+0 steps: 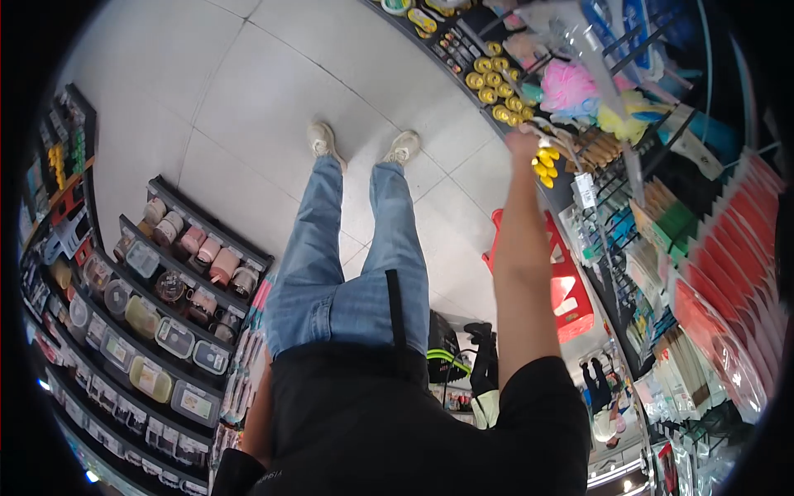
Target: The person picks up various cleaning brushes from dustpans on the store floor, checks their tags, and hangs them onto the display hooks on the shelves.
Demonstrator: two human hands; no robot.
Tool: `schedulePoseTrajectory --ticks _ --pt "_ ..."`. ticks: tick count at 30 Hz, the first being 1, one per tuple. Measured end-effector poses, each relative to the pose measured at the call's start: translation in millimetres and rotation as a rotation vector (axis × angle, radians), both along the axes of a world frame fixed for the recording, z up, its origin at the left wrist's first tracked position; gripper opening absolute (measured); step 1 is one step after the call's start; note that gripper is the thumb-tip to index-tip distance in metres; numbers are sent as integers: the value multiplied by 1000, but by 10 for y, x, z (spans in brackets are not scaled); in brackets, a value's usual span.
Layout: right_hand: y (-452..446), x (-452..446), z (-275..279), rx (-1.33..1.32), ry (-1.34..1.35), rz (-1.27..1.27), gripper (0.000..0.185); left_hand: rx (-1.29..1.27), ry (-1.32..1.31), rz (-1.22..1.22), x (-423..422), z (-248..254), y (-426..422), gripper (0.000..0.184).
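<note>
My right arm stretches out to the shelf on the right, and my right hand (523, 142) is at its edge. The fingers look curled in towards the goods; what they hold, if anything, is too small to make out. Just beside the hand is a bunch of yellow pieces (545, 168), with a whitish strip (539, 131) close to the fingertips. Yellow-topped round containers (499, 81) stand beyond it. A pink mesh bath puff (568, 89) hangs further right. On the left, my forearm (258, 413) hangs down beside my hip, and the left hand is hidden.
Shelves on the left carry food containers (150, 378) and pink mugs (224, 266). A red plastic stool or basket (565, 291) is by the right shelf. Red packaged goods (728, 281) hang at far right. Another person's dark-clad legs (485, 364) show behind me.
</note>
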State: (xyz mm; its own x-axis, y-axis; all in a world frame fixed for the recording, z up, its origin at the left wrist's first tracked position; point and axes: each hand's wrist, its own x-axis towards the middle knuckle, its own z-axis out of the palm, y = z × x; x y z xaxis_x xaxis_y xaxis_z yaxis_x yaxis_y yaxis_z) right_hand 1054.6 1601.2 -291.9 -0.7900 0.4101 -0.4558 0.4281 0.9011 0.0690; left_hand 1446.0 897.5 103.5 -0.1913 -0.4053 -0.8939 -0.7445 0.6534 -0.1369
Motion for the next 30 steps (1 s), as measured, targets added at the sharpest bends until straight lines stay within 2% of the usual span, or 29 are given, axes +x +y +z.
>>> schedulePoseTrajectory --ticks 1,3,4,5,7,9,10,12,15,19,22,24,27,29,30 --pt "-408 149 256 -684 189 -416 23 5 21 8 -2 -15 8 46" --pt "-1246 425 781 -1154 68 -883 27 17 66 22 -35 -14 35 46" --pt "-1599 611 997 -1293 60 -971 30 27 97 34 -55 -29 33 46" --pt "-1957 701 1298 -1243 1 -1094 34 39 131 47 -55 -38 31 46" --pt "-2459 997 1492 -1251 -37 -1115 34 60 194 72 -50 -93 -9 47" --pt "-2806 1261 1567 -1162 -28 -845 28 78 276 103 -119 -120 -47 47" --pt "-2996 1250 1809 -1014 11 -754 25 85 317 116 -128 -153 -92 47" --pt "-3189 1231 2109 -1050 89 -695 25 96 399 167 -152 -261 -188 47" --pt "-3210 997 2389 -1102 103 -697 30 95 443 295 -191 -533 -321 50" --pt "-3110 301 2935 -933 56 -647 29 61 315 358 -414 -844 -589 47" --pt "-3051 -157 3073 -890 76 -667 29 46 217 412 -895 -533 -918 41" --pt "-3258 -450 3229 -887 105 -664 30 48 254 377 -1066 -639 -1246 35" --pt "-3773 -733 3426 -948 153 -676 29 10 236 366 -1297 -1150 -1824 28" --pt "-4213 -854 3469 -1002 181 -705 29 -54 257 333 -1574 -1142 -2174 24" --pt "-4444 -903 3471 -1020 159 -703 30 -100 296 299 -1821 -975 -2308 23"
